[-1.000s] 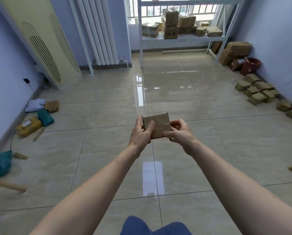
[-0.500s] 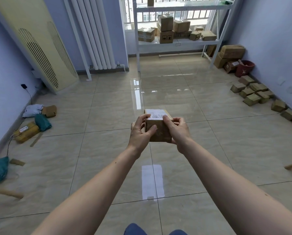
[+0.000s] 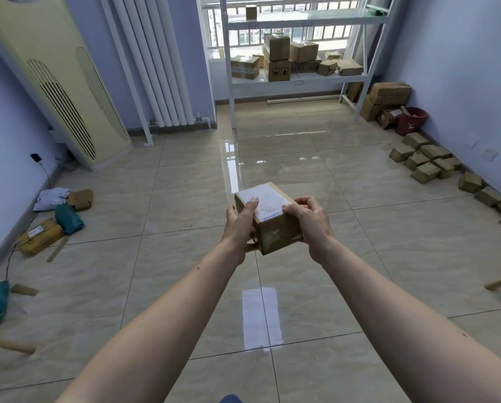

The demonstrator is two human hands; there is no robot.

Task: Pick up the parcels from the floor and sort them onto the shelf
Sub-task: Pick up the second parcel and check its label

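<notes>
From the head view I see my left hand (image 3: 240, 225) and right hand (image 3: 310, 221) both grasping a small cardboard parcel (image 3: 272, 219), fingers (image 3: 250, 206) wrapped over its white label, held above the tiled floor (image 3: 185, 199). The white shelf (image 3: 298, 78) stands far ahead, boxes stacked on it.

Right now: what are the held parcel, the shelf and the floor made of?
Parcel: brown corrugated cardboard by the look, matte, white printed paper label on top.
Shelf: probably painted metal; thin white uprights, pale decks.
Floor: glazed ceramic or stone-look tile; grout lines, mirror-like window glare.
</notes>
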